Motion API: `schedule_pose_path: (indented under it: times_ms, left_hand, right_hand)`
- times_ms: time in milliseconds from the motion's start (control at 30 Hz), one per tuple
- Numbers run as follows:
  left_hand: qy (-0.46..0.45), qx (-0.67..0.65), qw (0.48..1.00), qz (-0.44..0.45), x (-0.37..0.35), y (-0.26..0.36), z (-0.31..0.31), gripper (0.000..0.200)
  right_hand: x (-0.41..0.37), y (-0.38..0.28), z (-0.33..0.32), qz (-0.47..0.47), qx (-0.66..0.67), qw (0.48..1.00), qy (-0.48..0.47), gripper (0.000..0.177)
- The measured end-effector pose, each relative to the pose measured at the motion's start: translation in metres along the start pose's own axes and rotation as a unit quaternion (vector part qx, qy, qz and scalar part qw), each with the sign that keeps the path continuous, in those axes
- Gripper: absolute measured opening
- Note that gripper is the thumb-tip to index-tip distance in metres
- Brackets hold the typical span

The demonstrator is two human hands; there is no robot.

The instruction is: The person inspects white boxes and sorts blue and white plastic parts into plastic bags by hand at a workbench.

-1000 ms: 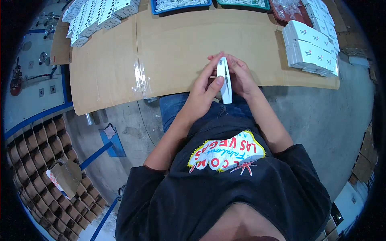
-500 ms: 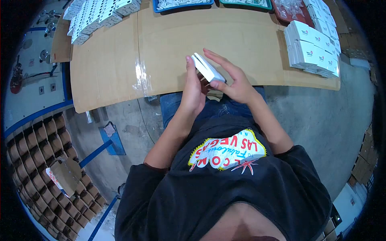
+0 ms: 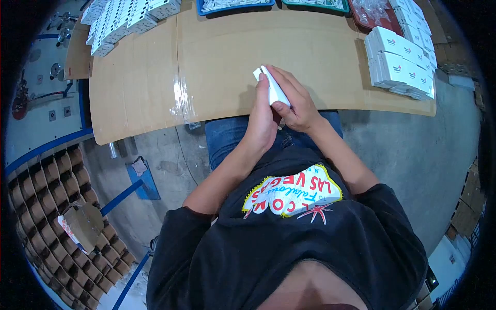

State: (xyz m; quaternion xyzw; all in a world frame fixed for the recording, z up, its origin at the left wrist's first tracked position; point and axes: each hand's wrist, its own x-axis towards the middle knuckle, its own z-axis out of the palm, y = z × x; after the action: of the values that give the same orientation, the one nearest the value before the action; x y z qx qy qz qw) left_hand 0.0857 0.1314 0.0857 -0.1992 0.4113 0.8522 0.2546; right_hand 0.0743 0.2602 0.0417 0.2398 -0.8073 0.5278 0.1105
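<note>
A small white box (image 3: 277, 93) is held between both hands, above the near edge of the cardboard-covered table. It is tilted, and part of one side sticks up as a flap at the far end. My left hand (image 3: 263, 113) wraps its left side, the thumb pressed along it. On the right side, my right hand (image 3: 298, 101) lays its fingers over the far part and grips the near end with the thumb. The palms hide much of the box and any contents.
White printed boxes (image 3: 405, 62) are stacked at the right. White pieces with dark openings (image 3: 126, 23) stand in rows at the left. Along the back are a blue tray (image 3: 235, 10), a green tray (image 3: 338, 9) and a red tray (image 3: 395, 26) with clear plastic pieces.
Both hands have closed in around the white box. My left hand moved right, and the right fingers came down onto the box, which has turned more upright in view.
</note>
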Motion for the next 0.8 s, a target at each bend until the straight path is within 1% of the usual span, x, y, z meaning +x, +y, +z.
schedule_pose_path:
  times_ms: [133,267,400,533,633,700,733,800]
  left_hand:
    - [0.004,0.001,1.000,0.022,0.002,-0.003,-0.001,0.061]
    - [0.016,0.013,0.999,0.026,0.003,-0.005,-0.002,0.059]
    - [0.001,0.015,1.000,0.025,0.002,-0.003,-0.002,0.059]
    - [-0.002,0.005,1.000,0.021,0.007,-0.008,-0.010,0.058]
    - [0.000,-0.007,1.000,0.003,0.009,-0.006,-0.012,0.056]
    - [-0.002,-0.003,1.000,0.012,0.007,-0.005,-0.013,0.053]
    - [0.022,-0.031,0.999,0.022,0.006,-0.004,-0.009,0.049]
    - [0.014,-0.037,0.999,0.036,0.006,-0.005,-0.009,0.046]
  right_hand:
    - [0.000,0.002,0.002,-0.032,-0.016,0.999,0.023,0.066]
    - [-0.001,0.002,0.004,-0.031,-0.008,0.999,0.039,0.065]
    - [-0.003,0.004,0.004,0.001,0.032,0.999,0.033,0.065]
    - [-0.004,0.003,0.004,0.057,0.084,0.995,0.012,0.067]
    - [-0.002,0.008,0.002,0.038,0.063,0.997,-0.008,0.071]
    - [-0.002,0.009,0.002,0.040,0.071,0.997,-0.012,0.072]
    - [-0.002,0.010,0.003,0.043,0.079,0.996,-0.015,0.073]
    - [-0.002,0.010,0.002,0.046,0.087,0.995,-0.017,0.074]
